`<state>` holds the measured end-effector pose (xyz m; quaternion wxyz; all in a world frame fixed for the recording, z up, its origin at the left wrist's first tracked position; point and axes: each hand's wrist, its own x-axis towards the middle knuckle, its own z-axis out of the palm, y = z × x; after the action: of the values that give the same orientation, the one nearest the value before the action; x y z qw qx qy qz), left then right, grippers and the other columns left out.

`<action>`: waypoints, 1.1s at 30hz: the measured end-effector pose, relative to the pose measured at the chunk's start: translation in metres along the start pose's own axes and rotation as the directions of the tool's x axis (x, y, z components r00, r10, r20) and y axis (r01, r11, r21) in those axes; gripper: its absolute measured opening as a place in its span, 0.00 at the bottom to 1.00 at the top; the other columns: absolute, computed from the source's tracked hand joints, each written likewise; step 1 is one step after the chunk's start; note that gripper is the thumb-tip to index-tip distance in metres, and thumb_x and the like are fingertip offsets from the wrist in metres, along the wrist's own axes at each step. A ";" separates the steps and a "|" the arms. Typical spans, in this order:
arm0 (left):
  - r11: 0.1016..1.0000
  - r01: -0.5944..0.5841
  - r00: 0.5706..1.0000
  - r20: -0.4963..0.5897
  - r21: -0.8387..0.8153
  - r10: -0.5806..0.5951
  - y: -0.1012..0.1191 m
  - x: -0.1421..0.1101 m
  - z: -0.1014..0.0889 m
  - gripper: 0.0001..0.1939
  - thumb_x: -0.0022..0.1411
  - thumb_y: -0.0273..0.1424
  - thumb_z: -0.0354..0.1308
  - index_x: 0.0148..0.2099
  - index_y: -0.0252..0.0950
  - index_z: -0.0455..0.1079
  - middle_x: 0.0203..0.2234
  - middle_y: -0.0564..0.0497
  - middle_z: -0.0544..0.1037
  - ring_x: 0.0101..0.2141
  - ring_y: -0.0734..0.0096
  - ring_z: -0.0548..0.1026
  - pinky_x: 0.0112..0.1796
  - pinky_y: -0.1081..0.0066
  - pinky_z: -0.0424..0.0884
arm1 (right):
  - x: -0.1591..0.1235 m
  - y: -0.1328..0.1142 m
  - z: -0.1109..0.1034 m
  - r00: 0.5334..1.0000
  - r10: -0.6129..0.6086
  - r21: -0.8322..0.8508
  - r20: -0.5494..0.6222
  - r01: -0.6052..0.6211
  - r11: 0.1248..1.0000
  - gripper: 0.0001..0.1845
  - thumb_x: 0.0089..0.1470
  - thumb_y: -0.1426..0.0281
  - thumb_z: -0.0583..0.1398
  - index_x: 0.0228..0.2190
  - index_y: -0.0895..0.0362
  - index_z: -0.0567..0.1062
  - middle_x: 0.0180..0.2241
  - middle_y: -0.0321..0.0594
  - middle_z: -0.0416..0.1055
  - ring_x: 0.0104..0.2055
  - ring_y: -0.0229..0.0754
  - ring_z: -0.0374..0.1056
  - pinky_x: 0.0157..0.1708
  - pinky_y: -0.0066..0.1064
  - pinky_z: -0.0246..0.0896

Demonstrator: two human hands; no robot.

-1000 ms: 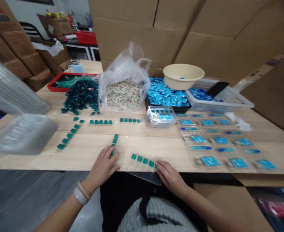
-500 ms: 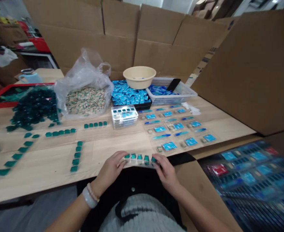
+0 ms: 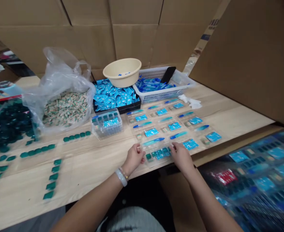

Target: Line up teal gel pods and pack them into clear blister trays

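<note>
My left hand (image 3: 132, 158) and my right hand (image 3: 181, 157) grip opposite ends of a transparent plastic blister tray (image 3: 157, 153). It holds a row of green cubes and a blue sachet. It lies at the near end of several similar trays with blue sachets and blue tubes (image 3: 173, 125). Rows of loose green cubes (image 3: 37, 150) lie on the wooden table (image 3: 91, 169) left of my left hand. Further left is a heap of dark green cubes (image 3: 7, 125).
Behind the trays stand a bag of beige sachets (image 3: 64, 109), a black tray of blue sachets (image 3: 112, 96), a beige basin (image 3: 122, 72) and a white basket (image 3: 156, 87). A stacked blister pack (image 3: 106, 123) sits nearby. Cardboard sheets wall the back; a box of packs (image 3: 253, 177) lies lower right.
Both hands have carried the blister tray right, from the table's front edge to the rows of trays. The view has also turned right.
</note>
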<state>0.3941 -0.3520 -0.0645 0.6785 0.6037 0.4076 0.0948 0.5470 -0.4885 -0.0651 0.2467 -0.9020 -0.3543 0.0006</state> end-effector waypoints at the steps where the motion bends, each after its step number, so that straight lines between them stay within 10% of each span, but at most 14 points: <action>1: 1.000 0.016 1.000 0.007 0.021 -0.016 0.000 0.000 -0.001 0.21 0.51 0.26 0.54 0.48 0.32 0.55 0.20 0.59 0.61 0.14 0.82 0.65 0.16 0.79 0.63 | 0.000 -0.002 0.001 1.000 -0.005 -0.010 0.002 0.005 1.000 0.17 0.50 0.68 0.48 0.36 0.63 0.71 0.33 0.52 0.70 0.36 0.48 0.65 0.37 0.39 0.59; 5: 0.993 0.011 1.000 -0.006 0.118 -0.011 -0.003 -0.010 -0.013 0.19 0.51 0.26 0.53 0.46 0.32 0.56 0.22 0.58 0.62 0.17 0.81 0.65 0.18 0.77 0.63 | -0.007 -0.006 -0.002 0.999 0.020 0.110 0.045 -0.025 0.994 0.18 0.50 0.65 0.50 0.36 0.63 0.71 0.34 0.52 0.70 0.34 0.48 0.66 0.36 0.39 0.60; 10: 0.933 -0.268 0.957 -0.048 0.241 0.287 0.023 -0.021 -0.037 0.12 0.47 0.30 0.59 0.35 0.32 0.63 0.29 0.51 0.67 0.32 0.73 0.67 0.33 0.72 0.65 | 0.005 -0.015 -0.019 0.995 0.005 0.534 0.099 -0.057 0.844 0.17 0.48 0.61 0.54 0.37 0.58 0.70 0.34 0.43 0.71 0.33 0.41 0.66 0.34 0.34 0.62; 13: 0.954 -0.294 0.936 0.221 0.063 0.274 0.062 -0.017 -0.042 0.20 0.44 0.31 0.61 0.41 0.34 0.63 0.36 0.48 0.69 0.36 0.70 0.68 0.34 0.72 0.66 | 0.035 -0.038 -0.034 0.955 -0.207 0.629 0.212 0.029 0.777 0.16 0.47 0.61 0.56 0.35 0.57 0.72 0.35 0.40 0.71 0.36 0.41 0.66 0.37 0.34 0.61; 16: 0.984 -0.071 0.891 0.433 -0.161 0.135 0.093 -0.008 -0.035 0.16 0.47 0.29 0.60 0.40 0.33 0.64 0.33 0.48 0.70 0.31 0.73 0.71 0.29 0.74 0.66 | 0.058 -0.063 -0.043 0.941 -0.280 0.674 0.192 0.080 0.734 0.16 0.44 0.61 0.58 0.35 0.57 0.72 0.35 0.39 0.71 0.35 0.40 0.66 0.36 0.34 0.61; 21: 0.759 -0.081 0.991 0.028 -0.646 0.130 0.089 -0.012 -0.007 0.12 0.52 0.28 0.56 0.40 0.34 0.62 0.37 0.50 0.69 0.31 0.77 0.71 0.30 0.76 0.67 | 0.024 -0.067 -0.035 0.984 0.121 0.837 0.132 -0.176 0.518 0.21 0.44 0.58 0.57 0.39 0.56 0.66 0.31 0.40 0.70 0.31 0.38 0.66 0.26 0.29 0.63; 24: 0.721 -0.012 0.994 0.068 -0.693 0.082 0.068 -0.029 -0.001 0.11 0.52 0.29 0.57 0.39 0.34 0.63 0.38 0.49 0.69 0.32 0.76 0.72 0.31 0.75 0.68 | -0.003 -0.047 -0.028 0.952 0.221 0.870 0.211 -0.287 0.401 0.20 0.41 0.58 0.60 0.35 0.56 0.65 0.25 0.36 0.68 0.26 0.36 0.65 0.21 0.25 0.59; 29: 0.935 0.035 0.999 0.048 -0.352 -0.019 0.030 -0.045 -0.018 0.23 0.49 0.31 0.58 0.47 0.34 0.56 0.27 0.51 0.71 0.23 0.76 0.72 0.24 0.74 0.69 | 0.018 -0.010 -0.025 0.871 -0.053 0.686 0.489 -0.346 0.640 0.15 0.40 0.61 0.60 0.29 0.58 0.68 0.19 0.32 0.64 0.21 0.33 0.60 0.19 0.24 0.55; 33: 0.999 0.034 0.999 0.041 0.030 -0.035 0.001 -0.040 -0.022 0.33 0.50 0.29 0.56 0.56 0.33 0.46 0.18 0.56 0.67 0.16 0.78 0.68 0.17 0.79 0.64 | 0.043 -0.010 -0.010 0.889 -0.203 0.435 0.410 0.005 0.900 0.09 0.44 0.66 0.56 0.26 0.59 0.71 0.23 0.36 0.65 0.26 0.37 0.62 0.27 0.30 0.58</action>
<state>0.3535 -0.3599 -0.0445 0.6794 0.6084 0.4052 0.0644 0.5750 -0.4590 -0.0449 0.3480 -0.7816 -0.4417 0.2701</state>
